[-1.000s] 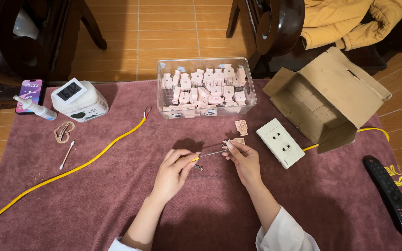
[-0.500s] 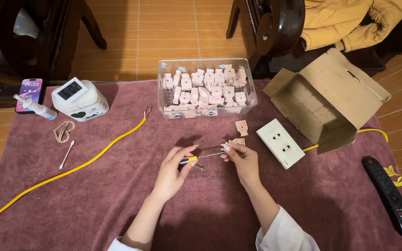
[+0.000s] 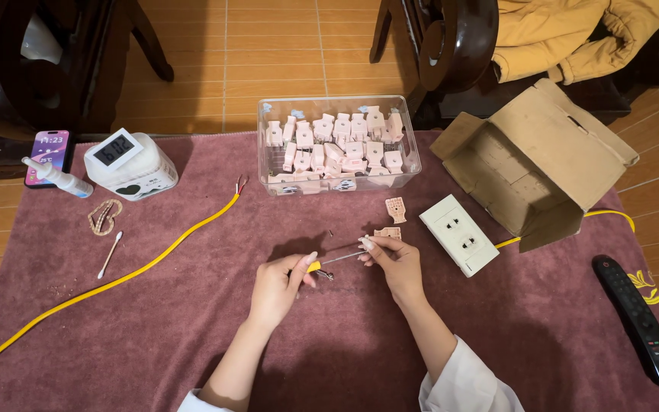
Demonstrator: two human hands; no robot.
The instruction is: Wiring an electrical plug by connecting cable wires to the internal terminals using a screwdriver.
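Fingers (image 3: 304, 268) of both hands pinch shut on a small screwdriver (image 3: 335, 259).

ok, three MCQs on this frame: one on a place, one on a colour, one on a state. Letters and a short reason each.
1. Where does the white double socket lie?
A. inside the clear bin
B. on the cloth beside the cardboard box
C. on the floor

2. What colour is the cable?
A. yellow
B. blue
C. green

3. What is the left hand doing?
A. resting flat and empty
B. holding a small screwdriver
C. lifting the remote

Key: 1 B, the socket sits on the maroon cloth just left of the box. 2 A, the cable's sheath is plainly yellow. 3 B, the fingers pinch the screwdriver's yellow handle, its shaft pointing at the right hand.
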